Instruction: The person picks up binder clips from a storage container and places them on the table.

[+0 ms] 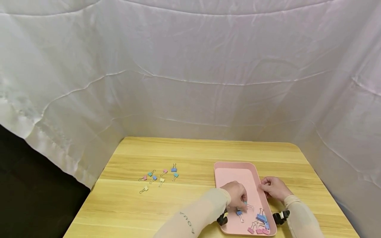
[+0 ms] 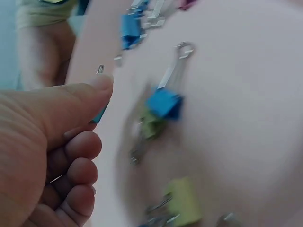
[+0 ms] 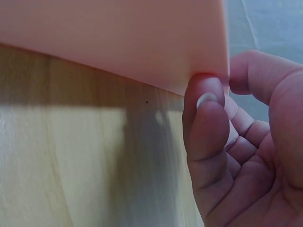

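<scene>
My left hand [image 1: 236,193], over the pink tray [image 1: 235,173], pinches a teal binder clip [image 2: 100,113] between thumb and index finger. The other fingers of that hand are curled. Under it in the tray lie a blue binder clip [image 2: 163,103] touching a green one [image 2: 151,124], and a yellow binder clip [image 2: 184,201] sits nearby. Several pink binder clips [image 1: 259,231] and blue binder clips [image 1: 261,218] are bunched in the tray's near right corner. At the tray's right wall, my right hand [image 1: 274,188] holds the rim between thumb and fingers.
On the wooden table [image 1: 190,152], left of the tray, several binder clips lie scattered, among them a blue one [image 1: 174,170], a yellow one [image 1: 144,189] and a pink one [image 1: 143,178]. Pale cloth [image 1: 208,99] hangs behind the table and along both sides.
</scene>
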{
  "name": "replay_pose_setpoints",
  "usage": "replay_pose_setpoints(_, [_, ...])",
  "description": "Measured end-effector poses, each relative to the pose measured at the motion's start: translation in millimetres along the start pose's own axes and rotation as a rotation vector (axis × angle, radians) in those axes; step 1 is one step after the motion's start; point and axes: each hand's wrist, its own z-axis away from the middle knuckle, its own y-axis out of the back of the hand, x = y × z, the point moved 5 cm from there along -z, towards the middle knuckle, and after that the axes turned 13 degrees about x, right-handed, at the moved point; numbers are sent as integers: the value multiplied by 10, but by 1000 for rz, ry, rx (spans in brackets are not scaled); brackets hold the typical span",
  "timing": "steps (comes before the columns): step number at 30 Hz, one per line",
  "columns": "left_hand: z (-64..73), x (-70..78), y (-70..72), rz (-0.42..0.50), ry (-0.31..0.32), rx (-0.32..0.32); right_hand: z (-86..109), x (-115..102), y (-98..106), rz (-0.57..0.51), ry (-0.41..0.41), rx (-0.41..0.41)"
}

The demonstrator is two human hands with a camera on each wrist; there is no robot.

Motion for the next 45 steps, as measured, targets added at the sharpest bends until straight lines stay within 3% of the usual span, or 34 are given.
replay_pose_setpoints(9, [46, -291, 352, 89, 4, 130, 7, 4, 8, 23, -7, 9])
replay_pose_setpoints(13, [106, -508, 451, 164, 65, 156, 10, -5, 5, 26, -8, 11])
replay_pose_setpoints(18, [254, -891, 574, 256, 145, 208, 4, 21, -14, 23, -14, 12])
replay_pose_setpoints(23, [569, -1339, 725, 312, 233, 266, -12, 31, -36, 14, 1, 4])
replay_pose_setpoints(31, [1204, -1914, 864, 256, 310, 305, 6, -3, -7, 0, 1, 9])
replay_pose_setpoints(35, [1546, -2138, 892, 241, 355, 332, -6, -9, -16, -7, 9, -2])
replay_pose_setpoints(39, [1854, -2350, 902, 242, 440, 352, -29, -2, -18, -6, 29, -8])
replay_pose_setpoints(45, [2186, -2570, 868, 244, 549, 368, -23, 6, -11, 0, 36, -17])
